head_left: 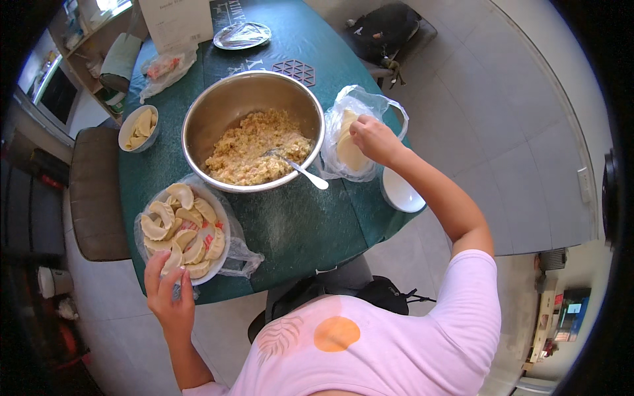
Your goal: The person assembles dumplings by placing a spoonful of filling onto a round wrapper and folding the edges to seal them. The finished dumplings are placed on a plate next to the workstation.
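A white plate [223, 259] of crescent dumplings [185, 239], lined with clear plastic, sits at the near left of the table. Over its near edge, my left hand [170, 294] has its fingertips around one dumpling [173, 258]. To the right, my right hand [375, 138] reaches into a clear plastic bag [362, 98] and pinches round, pale dumpling wrappers [350, 150]; how many it grips is hidden. Between the hands stands a large steel bowl [198, 115] with minced filling [257, 142]. A metal spoon [307, 173] rests in the filling, its handle over the rim.
A white bowl [401, 191] stands at the table's right edge, beside the bag. Far left is a small bowl [124, 140] with folded pale pieces. A wrapped plate [242, 35], a lattice trivet [294, 71] and a white box [175, 23] are farther back. A brown chair [99, 191] adjoins the left side.
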### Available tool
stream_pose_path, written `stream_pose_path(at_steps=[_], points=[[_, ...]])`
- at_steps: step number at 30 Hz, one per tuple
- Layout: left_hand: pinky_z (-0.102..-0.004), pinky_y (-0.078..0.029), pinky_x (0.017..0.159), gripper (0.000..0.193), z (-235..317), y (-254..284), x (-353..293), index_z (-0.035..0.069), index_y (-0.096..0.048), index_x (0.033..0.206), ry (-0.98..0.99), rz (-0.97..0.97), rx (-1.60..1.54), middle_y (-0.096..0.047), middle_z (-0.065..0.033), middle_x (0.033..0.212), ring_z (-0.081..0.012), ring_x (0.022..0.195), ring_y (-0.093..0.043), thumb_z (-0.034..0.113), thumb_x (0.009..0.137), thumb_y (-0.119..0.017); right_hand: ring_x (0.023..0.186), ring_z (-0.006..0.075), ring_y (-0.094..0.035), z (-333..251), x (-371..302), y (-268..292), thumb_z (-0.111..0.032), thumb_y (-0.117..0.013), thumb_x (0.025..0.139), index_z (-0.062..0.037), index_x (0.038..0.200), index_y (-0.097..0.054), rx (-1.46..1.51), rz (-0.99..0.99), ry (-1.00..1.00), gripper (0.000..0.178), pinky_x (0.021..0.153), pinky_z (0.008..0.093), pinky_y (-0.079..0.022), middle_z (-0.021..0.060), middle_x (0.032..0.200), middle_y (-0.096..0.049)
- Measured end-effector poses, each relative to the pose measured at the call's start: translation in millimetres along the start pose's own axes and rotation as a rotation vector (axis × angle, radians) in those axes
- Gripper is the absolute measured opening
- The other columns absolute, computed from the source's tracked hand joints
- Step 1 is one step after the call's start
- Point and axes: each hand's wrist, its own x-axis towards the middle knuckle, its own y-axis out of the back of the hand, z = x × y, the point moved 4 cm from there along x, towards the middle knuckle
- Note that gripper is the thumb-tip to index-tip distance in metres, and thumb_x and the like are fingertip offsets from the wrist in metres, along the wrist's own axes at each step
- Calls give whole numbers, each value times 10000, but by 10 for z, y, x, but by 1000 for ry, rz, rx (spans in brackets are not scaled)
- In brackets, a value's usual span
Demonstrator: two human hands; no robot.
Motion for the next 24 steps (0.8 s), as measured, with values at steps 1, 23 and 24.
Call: stream_pose_path(at_steps=[1,23,24], points=[[-414,-428,934,176,31,6,0,25,-585,852,-12,-5,1,-579,-161,1128,-346,1082,-548,-65,719,-658,839,329,-602,-35,13,18,-63,-617,786,-15,832,-597,-23,-2,21,69,760,384,-497,168,887,-586],[-468,-304,1083,679,1543,-1515,425,28,-308,1379,955,-1008,-2507,-399,-202,1373,-354,1256,-418,518,925,-429,730,286,-581,-1339,-645,1546,-8,-690,703,-48,860,-612,341,98,393,180,632,369,-472,101,820,-571],[-466,-312,1080,642,1551,-1530,440,34,-327,1367,943,-963,-2551,-409,-186,1369,-328,1250,-431,503,938,-413,744,275,-591,-1453,-693,1564,-7,-720,696,-42,862,-629,366,32,465,193,642,354,-477,106,832,-584]])
